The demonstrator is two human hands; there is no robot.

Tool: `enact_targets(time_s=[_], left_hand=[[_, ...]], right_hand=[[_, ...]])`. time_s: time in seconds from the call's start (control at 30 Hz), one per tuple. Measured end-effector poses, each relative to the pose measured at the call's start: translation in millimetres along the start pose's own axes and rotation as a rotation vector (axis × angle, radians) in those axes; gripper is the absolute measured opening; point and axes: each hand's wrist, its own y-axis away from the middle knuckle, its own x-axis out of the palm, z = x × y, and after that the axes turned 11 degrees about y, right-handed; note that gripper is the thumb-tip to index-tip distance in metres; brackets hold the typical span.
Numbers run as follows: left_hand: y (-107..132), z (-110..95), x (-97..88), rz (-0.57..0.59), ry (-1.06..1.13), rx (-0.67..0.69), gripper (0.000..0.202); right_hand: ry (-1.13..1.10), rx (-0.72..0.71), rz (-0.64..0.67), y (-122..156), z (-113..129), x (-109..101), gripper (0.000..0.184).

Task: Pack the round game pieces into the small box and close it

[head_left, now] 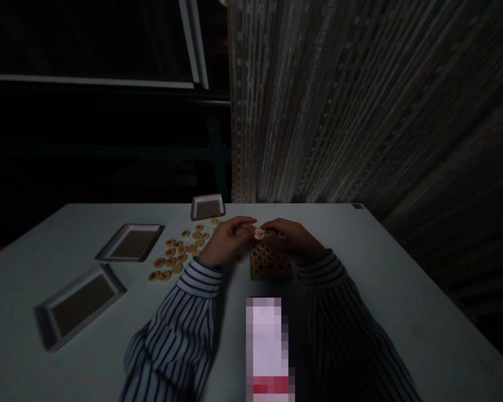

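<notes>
Between my two hands is a round xiangqi piece (259, 234) with a red character facing me. My left hand (228, 237) pinches it from the left, and the fingers of my right hand (291, 239) close on its right side. Just below, a small dark box (271, 278) holds several more pieces in rows, partly covered by my right hand. Loose xiangqi pieces (170, 261) lie spread on the table left of my left hand, some with red characters, some with dark ones, some blank side up.
On the white table (151, 335) lie three shallow trays or lids: a near-left one (77, 301), a middle-left one (129, 243) and a small one (208, 207) at the back edge. A string curtain (302, 100) hangs behind the table and along its right.
</notes>
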Motion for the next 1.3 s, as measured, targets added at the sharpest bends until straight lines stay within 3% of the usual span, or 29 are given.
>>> enact_targets(time_s=[0.97,1.3], left_hand=[[-2,-3,8.3,-0.039,0.031,-0.097,0.037],[-2,1,8.5,0.004,-0.012,-0.081,0.04]], right_hand=[[-0.185,-0.045,0.025,-1,-13,-4,0.025],[-0.233,-0.038,0.049,1,-12,-5,0.024]])
